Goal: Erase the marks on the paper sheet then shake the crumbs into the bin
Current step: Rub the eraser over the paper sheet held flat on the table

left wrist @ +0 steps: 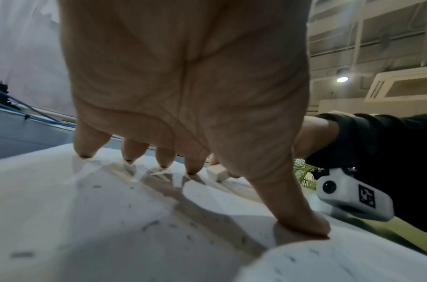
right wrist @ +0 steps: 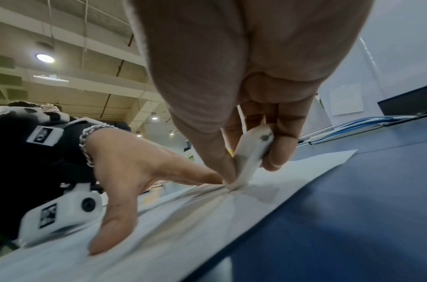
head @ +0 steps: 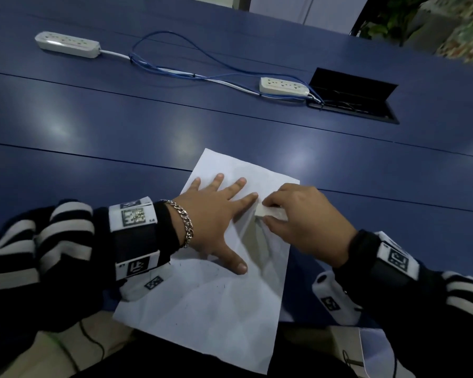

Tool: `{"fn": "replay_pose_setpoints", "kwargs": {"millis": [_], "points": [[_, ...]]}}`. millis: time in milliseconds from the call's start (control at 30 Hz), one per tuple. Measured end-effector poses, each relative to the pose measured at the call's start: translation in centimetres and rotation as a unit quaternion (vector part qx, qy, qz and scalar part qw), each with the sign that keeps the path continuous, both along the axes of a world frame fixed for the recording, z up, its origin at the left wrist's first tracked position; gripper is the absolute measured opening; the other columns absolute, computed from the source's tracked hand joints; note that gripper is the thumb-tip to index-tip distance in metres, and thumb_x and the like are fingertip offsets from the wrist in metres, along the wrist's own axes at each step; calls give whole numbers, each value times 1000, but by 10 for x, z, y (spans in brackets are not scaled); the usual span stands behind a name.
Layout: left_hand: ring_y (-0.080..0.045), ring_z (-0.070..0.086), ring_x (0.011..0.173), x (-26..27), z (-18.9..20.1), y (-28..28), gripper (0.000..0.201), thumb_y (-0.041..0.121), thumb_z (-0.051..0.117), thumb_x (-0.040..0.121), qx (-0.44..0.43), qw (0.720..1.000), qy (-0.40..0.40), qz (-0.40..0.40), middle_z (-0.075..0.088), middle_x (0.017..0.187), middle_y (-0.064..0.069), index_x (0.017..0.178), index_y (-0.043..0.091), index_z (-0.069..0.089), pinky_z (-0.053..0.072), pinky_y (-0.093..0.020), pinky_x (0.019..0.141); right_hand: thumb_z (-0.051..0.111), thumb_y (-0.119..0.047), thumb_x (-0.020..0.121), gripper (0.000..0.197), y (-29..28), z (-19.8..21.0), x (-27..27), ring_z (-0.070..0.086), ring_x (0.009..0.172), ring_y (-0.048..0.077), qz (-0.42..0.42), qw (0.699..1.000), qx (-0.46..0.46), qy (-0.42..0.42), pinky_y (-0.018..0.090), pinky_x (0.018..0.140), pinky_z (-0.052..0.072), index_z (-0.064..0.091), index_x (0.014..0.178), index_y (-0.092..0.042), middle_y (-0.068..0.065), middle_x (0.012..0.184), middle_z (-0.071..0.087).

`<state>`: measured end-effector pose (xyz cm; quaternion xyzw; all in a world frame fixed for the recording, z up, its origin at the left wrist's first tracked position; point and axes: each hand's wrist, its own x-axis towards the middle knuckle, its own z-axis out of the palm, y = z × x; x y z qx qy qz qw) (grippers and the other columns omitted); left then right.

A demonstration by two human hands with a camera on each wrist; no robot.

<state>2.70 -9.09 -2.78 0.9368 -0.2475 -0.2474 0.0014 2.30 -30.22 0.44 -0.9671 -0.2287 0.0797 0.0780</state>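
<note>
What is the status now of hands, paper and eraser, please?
Left hand flat, pressing paper sheet. Right hand fingers pinch eraser, tip on sheet. Crumbs present. Nothing obstructing.

Surface: blue table (head: pixel 99 124).
On it, near edge: white paper sheet (head: pixel 219 317), creased, overhanging.
Far side: two white power strips (head: pixel 67 45), blue cables (head: pixel 175 69).

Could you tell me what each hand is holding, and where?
Right hand pinches the white eraser by its sides. Left hand holds nothing; it presses the paper sheet flat.
</note>
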Motion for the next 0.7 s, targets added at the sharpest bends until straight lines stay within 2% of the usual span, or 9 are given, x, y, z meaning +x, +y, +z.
{"fn": "replay_pose_setpoints", "kwargs": {"millis": [167,233,333,400,500,633,700], "points": [[-41,-22,157,4,0,-4,154,103,63,47,22,1000,5,9,-35,168,5,158,45,-27,0,-67,125,59,-45,91,25,7,1,-21,62,89,17,84,995,-26,43,36,79,53,71,103,-27,-7,97,65],[-39,-24,157,4,0,-3,154,104,62,45,17,1000,13,15,-37,167,8,157,47,-28,0,-68,125,60,-48,90,29,2,2,-7,62,92,19,55,998,-34,25,38,80,52,72,105,-26,-5,96,66],[-37,-25,157,4,-1,-2,155,105,61,43,16,1000,18,18,-38,166,10,155,48,-30,1,-69,124,58,-44,90,31,-1,2,4,62,95,22,10,999,-29,-7,38,82,49,71,109,-23,-2,99,67],[-38,-23,157,4,-1,-3,158,105,63,41,16,1000,16,20,-37,167,9,156,48,-29,2,-69,124,56,-43,90,28,7,0,-11,62,90,23,48,998,-26,-8,36,77,50,70,102,-23,-2,95,65],[-40,-22,157,5,-1,-5,159,104,64,41,21,1000,8,14,-35,168,6,157,46,-28,5,-70,124,55,-43,91,23,15,1,-28,61,85,20,98,994,-38,43,35,74,51,69,96,-25,-4,92,63],[-38,-23,157,4,0,-3,156,105,62,43,18,1000,17,18,-37,167,9,156,47,-29,2,-69,124,58,-47,89,32,-1,4,6,62,94,23,28,999,-45,-4,37,82,49,71,106,-23,-2,95,66],[-38,-23,157,4,1,-4,157,105,63,43,18,1000,15,18,-37,167,9,156,47,-30,2,-69,124,57,-42,90,28,1,3,0,62,92,24,39,998,-37,-20,38,80,50,70,104,-21,-1,95,65]]}}
